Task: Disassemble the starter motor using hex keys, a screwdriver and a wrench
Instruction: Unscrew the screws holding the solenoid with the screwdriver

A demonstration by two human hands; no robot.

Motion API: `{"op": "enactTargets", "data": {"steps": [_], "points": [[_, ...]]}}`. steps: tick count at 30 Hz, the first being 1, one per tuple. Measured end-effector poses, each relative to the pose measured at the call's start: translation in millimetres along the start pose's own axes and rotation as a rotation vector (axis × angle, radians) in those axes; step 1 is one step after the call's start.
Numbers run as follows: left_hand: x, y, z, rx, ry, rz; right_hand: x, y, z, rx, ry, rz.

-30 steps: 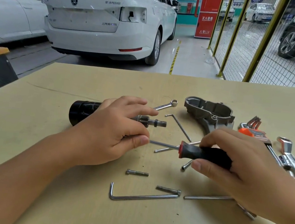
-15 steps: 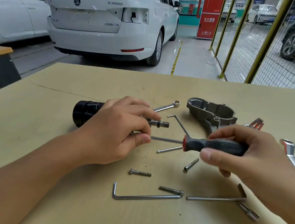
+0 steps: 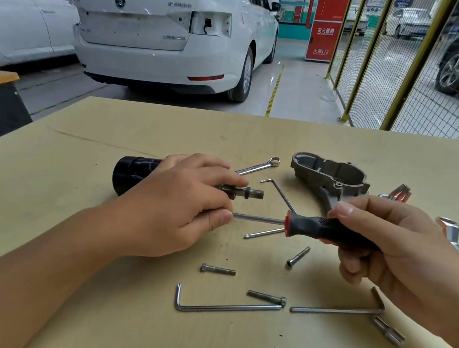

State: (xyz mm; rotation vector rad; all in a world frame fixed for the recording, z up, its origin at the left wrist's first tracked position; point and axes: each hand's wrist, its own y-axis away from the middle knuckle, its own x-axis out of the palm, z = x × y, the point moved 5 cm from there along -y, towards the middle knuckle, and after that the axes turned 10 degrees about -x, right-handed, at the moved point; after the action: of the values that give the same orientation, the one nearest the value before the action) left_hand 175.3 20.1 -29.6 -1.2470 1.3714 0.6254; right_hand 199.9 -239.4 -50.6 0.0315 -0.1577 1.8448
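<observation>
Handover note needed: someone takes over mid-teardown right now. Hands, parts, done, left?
Left hand: holds the motor body down on the table, shaft pointing right.
Right hand: grips the screwdriver; its tip is hidden under the left fingers.
Done: end housing is off and lies behind; three bolts are loose on the table.
Tools: hex keys near edge, wrench behind the shaft.
Left: probably the rest of the body.
</observation>
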Motion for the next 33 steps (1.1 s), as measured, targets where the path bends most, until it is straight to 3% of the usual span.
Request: {"op": "enactTargets", "data": {"steps": [7,18,21,23,28,33], "points": [[-5,-1,0,-0.045,0.162,-0.090,1,1,-1,-0.002,-0.037,0.067],[-11,-2,8,-0.037,0.300,-0.153,1,2,-2,0.075,-0.059,0.004],[-27,-4,40,-0.182,0.523,-0.342,-2,0,0,0.026,-0.093,0.014],[-32,-4,68,-0.289,0.508,-0.428,-3,0,1,0.005,-0.109,0.040],[-14,-5,116,-0.471,0.424,-0.347,6,5,1,-0.009,0.028,0.082],[-12,-5,118,-0.492,0.468,-0.336,2,5,4,-0.088,-0.040,0.089]]}}
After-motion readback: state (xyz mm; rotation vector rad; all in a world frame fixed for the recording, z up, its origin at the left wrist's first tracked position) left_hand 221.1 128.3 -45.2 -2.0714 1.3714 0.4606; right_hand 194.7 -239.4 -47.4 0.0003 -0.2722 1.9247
